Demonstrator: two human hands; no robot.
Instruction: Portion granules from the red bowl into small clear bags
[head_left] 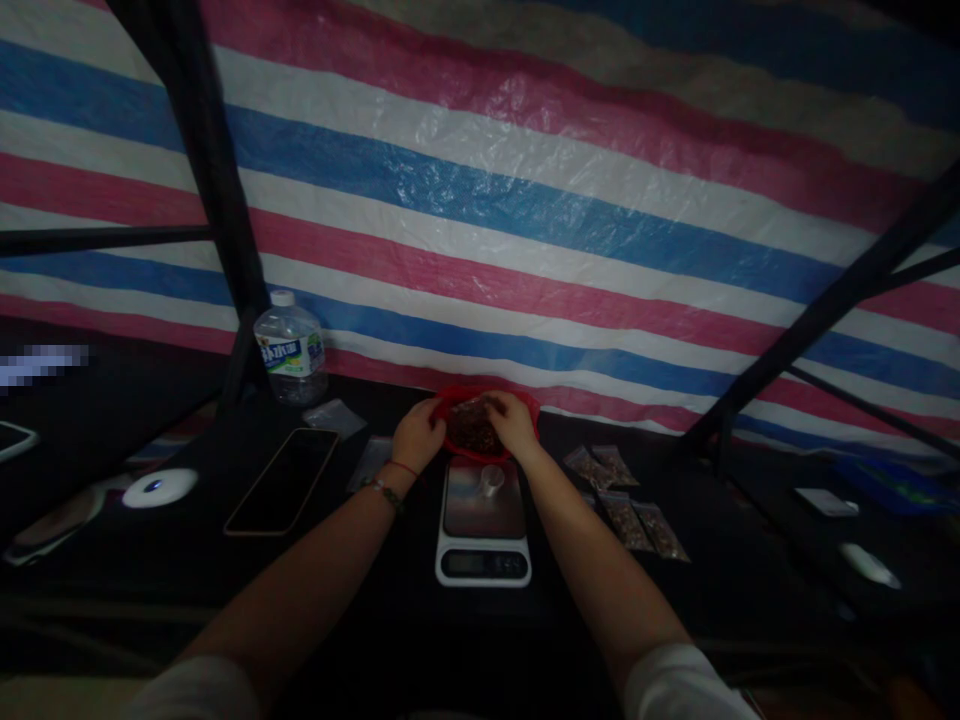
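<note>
Touching red bowl near far edge of table with left hand, reaching over brown bits with right hand; cannot tell either grip.

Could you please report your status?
Left hand at red bowl, left side; right hand over right side. Scale in front, small clear cup on top. No obstruction visible.
</note>
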